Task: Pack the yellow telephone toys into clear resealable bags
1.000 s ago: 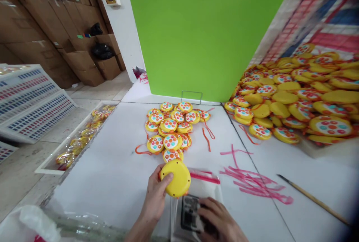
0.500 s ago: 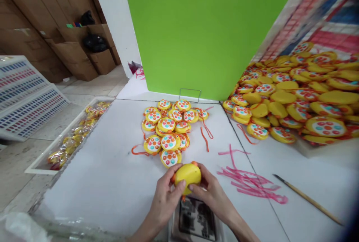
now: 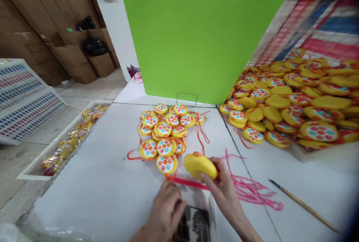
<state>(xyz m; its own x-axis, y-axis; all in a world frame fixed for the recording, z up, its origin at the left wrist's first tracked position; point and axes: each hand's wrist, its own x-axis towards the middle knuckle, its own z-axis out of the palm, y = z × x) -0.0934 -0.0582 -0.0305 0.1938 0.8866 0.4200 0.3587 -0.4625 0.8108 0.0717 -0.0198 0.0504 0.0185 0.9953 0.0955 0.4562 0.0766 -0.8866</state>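
Note:
My right hand grips a yellow oval toy by its right end, its plain side facing up. A red-orange cord is stretched between the toy's side and my left hand, whose fingers are pinched on the cord's end. Below the hands lies a dark rectangular plate in a clear holder, partly covered by my left hand. Just beyond my fingers is a cluster of similar toys, with white faces, coloured dots and orange cords.
At the right is a large heap of such toys. A thin brush lies near pink scribbles on the white table. A green panel stands at the back. Left of the table is a tray of bagged toys.
Both hands held the toy before. My left hand has let go of its body, moved down and left, and pulled the cord taut. My right hand has shifted right with the toy.

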